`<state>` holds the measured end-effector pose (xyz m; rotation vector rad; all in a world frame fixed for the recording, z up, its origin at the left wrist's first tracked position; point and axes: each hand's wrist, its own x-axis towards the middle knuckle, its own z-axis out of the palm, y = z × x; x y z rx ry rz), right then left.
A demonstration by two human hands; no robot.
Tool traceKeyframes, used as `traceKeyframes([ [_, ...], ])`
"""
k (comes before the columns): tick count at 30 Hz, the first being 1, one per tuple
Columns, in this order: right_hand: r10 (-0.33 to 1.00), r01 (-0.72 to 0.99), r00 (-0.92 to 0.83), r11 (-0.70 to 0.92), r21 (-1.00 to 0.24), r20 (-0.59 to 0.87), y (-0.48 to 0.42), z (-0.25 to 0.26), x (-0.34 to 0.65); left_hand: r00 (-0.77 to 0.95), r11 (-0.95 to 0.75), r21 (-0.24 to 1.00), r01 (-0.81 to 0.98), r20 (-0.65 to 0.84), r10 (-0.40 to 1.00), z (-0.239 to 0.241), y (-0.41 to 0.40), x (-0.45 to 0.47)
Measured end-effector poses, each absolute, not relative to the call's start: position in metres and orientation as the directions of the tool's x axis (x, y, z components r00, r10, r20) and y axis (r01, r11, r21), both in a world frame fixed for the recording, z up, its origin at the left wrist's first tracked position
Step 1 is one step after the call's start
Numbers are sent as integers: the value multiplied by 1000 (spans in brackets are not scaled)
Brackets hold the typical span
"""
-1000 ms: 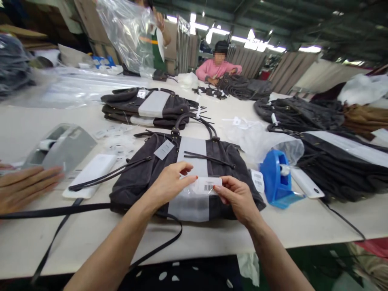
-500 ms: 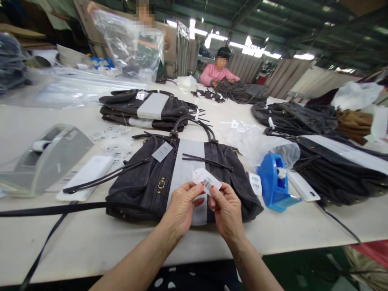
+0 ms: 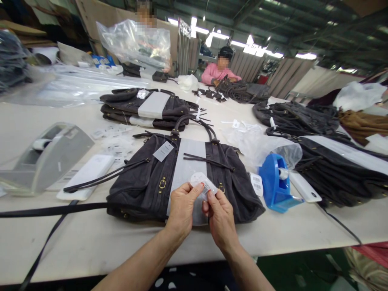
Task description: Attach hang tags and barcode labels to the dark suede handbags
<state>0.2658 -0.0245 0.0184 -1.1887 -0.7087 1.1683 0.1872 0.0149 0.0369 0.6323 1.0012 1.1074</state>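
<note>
Between the fingertips of both hands is a small white barcode label (image 3: 206, 184), partly covered by the thumbs. My left hand (image 3: 182, 206) pinches its left side, and my right hand (image 3: 220, 212) pinches its right side. Both hands are over the front of a dark grey handbag (image 3: 136, 186) lying on the table. A pale band (image 3: 189, 161) of wrapping runs down the bag's middle. A grey hang tag (image 3: 163, 151) hangs near the bag's handle. Close to the bag's right side are a white card with barcodes (image 3: 256, 184) and a blue tape dispenser (image 3: 275, 184).
A grey tape dispenser (image 3: 48, 157) and a white flat device (image 3: 86, 178) stand at left. More dark bags (image 3: 145, 107) are stacked behind, others (image 3: 342, 169) at right. Across the table (image 3: 121, 250), one person holds a clear plastic bag (image 3: 136, 44); another wears a pink top (image 3: 214, 72).
My right hand has come slightly left and down, and the label is now more covered by the fingers. The person at the back has lowered the clear plastic bag and moved it right.
</note>
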Motion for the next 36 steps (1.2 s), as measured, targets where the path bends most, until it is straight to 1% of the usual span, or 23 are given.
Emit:
traceKeyframes([
  [3,933,-390,313,-45,-920,-178,-24,19,269,124,338,844,-416,-315,941,36,16,184],
  [6,924,-431,324,-46,-901,-202,-24,21,273,140,336,799,-499,-308,941,41,25,176],
  [10,932,-423,303,-56,-905,-199,-28,21,273,122,391,709,-587,-401,908,48,42,167],
  [13,931,-387,321,-37,-921,-172,-31,20,273,133,404,683,-608,-414,900,53,51,162],
  [15,920,-383,353,-26,-923,-172,-33,22,275,78,354,697,-624,-395,915,55,56,158],
  [19,891,-408,397,-42,-912,-219,-35,32,281,-65,195,749,-633,-302,951,60,66,146],
  [22,890,-400,390,-65,-914,-234,-37,40,285,-117,138,762,-632,-270,956,64,71,140],
  [24,895,-377,382,-74,-923,-228,-38,42,288,-121,126,778,-615,-251,960,66,71,139],
  [26,906,-292,367,-105,-951,-213,-41,42,293,-99,124,800,-587,-223,970,67,68,140],
  [27,909,-195,370,-124,-973,-191,-42,42,296,-92,118,818,-563,-204,975,66,66,142],
  [28,907,-57,397,-130,-990,-142,-43,42,299,-94,104,843,-529,-179,979,66,64,143],
  [29,897,108,439,-118,-987,-59,-43,44,300,-104,82,871,-484,-150,983,65,61,145],
  [30,878,271,475,-89,-958,52,-42,46,301,-111,57,901,-430,-115,987,64,58,147],
  [31,857,407,485,-47,-912,173,-40,49,300,-105,39,927,-373,-84,991,64,56,149],
  [32,844,498,463,6,-867,271,-37,53,298,-79,31,948,-318,-59,995,63,53,151],
  [33,848,535,415,65,-843,329,-33,56,293,-41,28,962,-270,-41,998,63,50,153],
  [34,873,522,347,124,-844,342,-27,58,288,-1,28,972,-232,-29,1000,62,48,154],
  [36,938,386,194,195,-902,287,-14,59,274,51,21,982,-189,-12,999,62,45,154],
])
